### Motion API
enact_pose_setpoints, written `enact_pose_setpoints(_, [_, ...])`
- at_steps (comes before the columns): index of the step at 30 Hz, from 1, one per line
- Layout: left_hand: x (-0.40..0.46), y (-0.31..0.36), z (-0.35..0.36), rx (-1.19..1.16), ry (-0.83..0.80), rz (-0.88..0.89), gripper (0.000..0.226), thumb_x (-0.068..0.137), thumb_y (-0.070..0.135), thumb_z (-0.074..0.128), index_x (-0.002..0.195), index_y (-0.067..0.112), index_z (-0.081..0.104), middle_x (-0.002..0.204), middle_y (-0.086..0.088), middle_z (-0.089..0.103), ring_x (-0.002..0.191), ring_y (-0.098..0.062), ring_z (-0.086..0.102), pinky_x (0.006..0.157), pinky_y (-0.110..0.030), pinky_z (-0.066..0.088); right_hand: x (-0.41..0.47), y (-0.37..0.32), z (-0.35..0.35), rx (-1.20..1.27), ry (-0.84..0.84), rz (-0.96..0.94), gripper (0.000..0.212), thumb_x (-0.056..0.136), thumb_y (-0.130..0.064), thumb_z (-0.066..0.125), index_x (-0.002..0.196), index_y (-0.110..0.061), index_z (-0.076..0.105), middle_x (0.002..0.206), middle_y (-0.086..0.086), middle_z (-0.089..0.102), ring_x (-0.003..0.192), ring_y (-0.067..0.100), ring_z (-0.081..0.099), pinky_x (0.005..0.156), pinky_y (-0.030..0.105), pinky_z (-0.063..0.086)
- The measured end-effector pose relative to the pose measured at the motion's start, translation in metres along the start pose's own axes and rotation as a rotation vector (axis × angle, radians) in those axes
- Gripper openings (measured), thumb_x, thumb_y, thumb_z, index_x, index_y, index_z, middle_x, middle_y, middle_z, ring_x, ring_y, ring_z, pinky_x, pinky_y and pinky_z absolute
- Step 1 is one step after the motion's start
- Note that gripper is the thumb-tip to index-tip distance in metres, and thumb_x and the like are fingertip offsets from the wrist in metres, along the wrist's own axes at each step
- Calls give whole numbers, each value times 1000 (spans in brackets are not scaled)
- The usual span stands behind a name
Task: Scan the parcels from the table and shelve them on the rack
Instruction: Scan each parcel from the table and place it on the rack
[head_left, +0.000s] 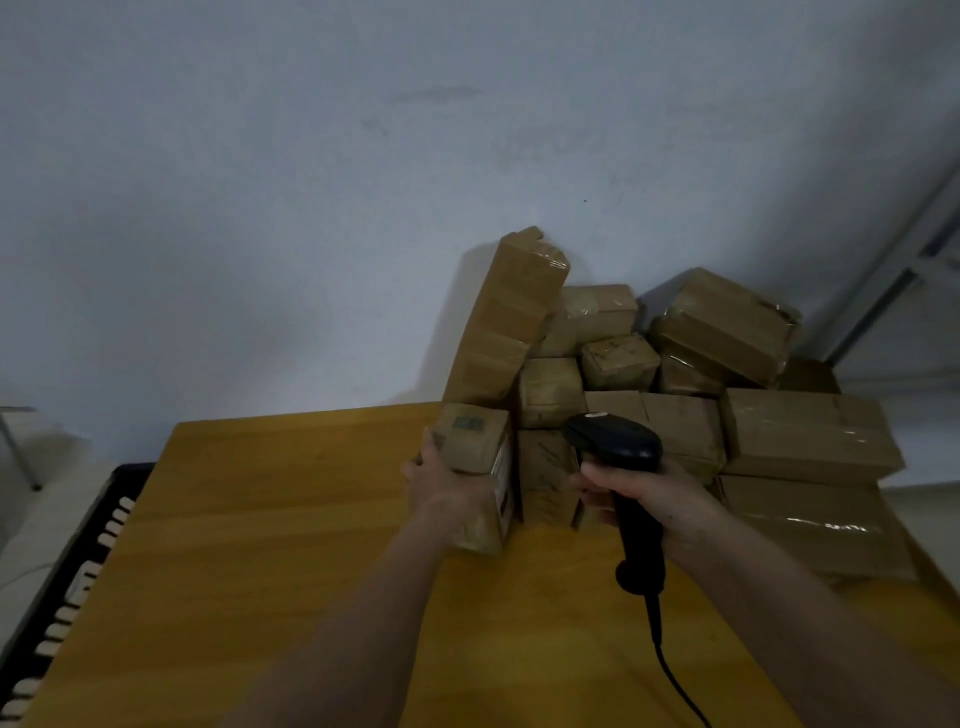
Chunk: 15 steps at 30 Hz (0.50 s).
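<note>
Hands (447, 483) around taped cardboard parcel (478, 467)

Dim room, bare pale wall (311, 182) behind yellow wooden table (260, 545)

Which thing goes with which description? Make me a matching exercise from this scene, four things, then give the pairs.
Things:
1. barcode scanner
2. small parcel
3. tall parcel
4. table

Descriptions:
A. leans tilted against the wall
B. yellow wood, bears the parcels
C. black, gripped by the right hand
D. held by the left hand, with a white label on its side

Pairs: 1-C, 2-D, 3-A, 4-B
</note>
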<state>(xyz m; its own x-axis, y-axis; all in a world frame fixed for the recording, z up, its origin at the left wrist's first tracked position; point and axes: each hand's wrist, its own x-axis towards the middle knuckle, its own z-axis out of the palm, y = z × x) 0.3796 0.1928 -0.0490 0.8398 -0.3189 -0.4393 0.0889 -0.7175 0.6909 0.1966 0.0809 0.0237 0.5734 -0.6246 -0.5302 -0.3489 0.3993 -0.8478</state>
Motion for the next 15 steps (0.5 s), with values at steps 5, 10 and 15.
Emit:
enact_pose_setpoints(5, [-19, 14, -58, -213, 31, -15, 113, 56, 19, 93, 147, 9, 27, 135, -9, 50, 121, -29, 52, 97, -41, 51, -10, -8, 5, 28, 26, -19, 39, 68, -18, 85, 103, -17, 68, 103, 11, 71, 103, 31, 64, 99, 51, 46])
enact_pose_setpoints(10, [-60, 28, -91, -390, -169, 29, 73, 61, 42, 85, 121, 13, 56, 115, -2, 62, 108, -22, 54, 89, -43, 48, -29, -21, 13, 55, -39, -24, 42, 62, -20, 88, 98, -21, 67, 104, 10, 71, 105, 31, 62, 99, 52, 46])
enact_pose_setpoints(15, [-84, 38, -89, -657, -416, -49, 84, 63, 61, 76, 131, 26, 42, 135, -16, 48, 125, -42, 44, 99, -73, 33, -45, -35, 8, 111, -145, -44, 37, 68, -9, 82, 101, -12, 66, 86, 11, 76, 86, 31, 71, 78, 44, 57])
